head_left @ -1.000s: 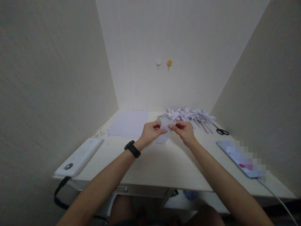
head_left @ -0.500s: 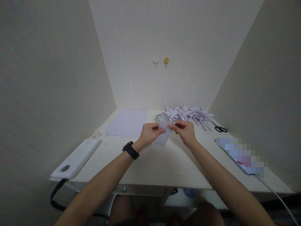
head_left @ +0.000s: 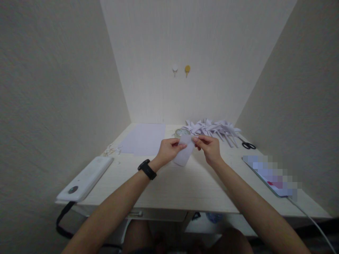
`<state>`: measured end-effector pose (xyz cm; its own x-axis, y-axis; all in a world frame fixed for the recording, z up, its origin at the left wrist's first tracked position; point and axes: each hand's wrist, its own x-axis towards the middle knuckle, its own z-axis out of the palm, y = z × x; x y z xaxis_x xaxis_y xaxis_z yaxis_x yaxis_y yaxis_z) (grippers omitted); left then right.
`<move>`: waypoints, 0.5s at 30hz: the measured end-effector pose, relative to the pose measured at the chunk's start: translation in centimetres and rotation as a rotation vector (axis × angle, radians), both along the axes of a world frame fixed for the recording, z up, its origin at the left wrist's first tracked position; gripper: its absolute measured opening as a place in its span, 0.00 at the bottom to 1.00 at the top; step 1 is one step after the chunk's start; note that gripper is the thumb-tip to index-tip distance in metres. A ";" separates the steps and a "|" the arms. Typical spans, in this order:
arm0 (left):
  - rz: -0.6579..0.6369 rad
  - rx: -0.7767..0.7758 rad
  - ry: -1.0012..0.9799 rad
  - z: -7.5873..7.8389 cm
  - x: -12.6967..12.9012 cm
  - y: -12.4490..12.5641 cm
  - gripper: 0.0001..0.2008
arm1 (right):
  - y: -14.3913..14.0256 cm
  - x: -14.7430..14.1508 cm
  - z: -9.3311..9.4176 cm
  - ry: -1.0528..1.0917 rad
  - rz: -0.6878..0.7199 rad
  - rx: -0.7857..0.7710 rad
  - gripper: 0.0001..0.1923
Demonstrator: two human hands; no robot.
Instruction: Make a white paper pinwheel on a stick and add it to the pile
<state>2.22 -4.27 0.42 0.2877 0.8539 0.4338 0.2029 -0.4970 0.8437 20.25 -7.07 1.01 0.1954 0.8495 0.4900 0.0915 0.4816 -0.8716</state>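
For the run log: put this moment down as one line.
left hand: pinching paper piece | right hand: pinching same piece, above desk | behind: folded paper pile, scissors

A pale wooden desk point(head_left: 169, 187) sits in a narrow alcove of cream textured walls point(head_left: 53, 81), lit brightest at the far wall where a white hook point(head_left: 175, 69) and a yellow hook point(head_left: 187, 69) hang, while what may be a drawer handle point(head_left: 135, 213) shows under the front edge.
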 end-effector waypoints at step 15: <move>-0.202 -0.333 -0.150 0.1 0.2 -0.4 0.19 | 0.5 0.2 -0.5 0.142 0.027 -0.112 0.17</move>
<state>2.43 -4.72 0.48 0.4187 0.8873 0.1935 -0.0084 -0.2092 0.9778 20.43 -6.52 0.48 0.2324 0.9031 0.3611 -0.0476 0.3813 -0.9232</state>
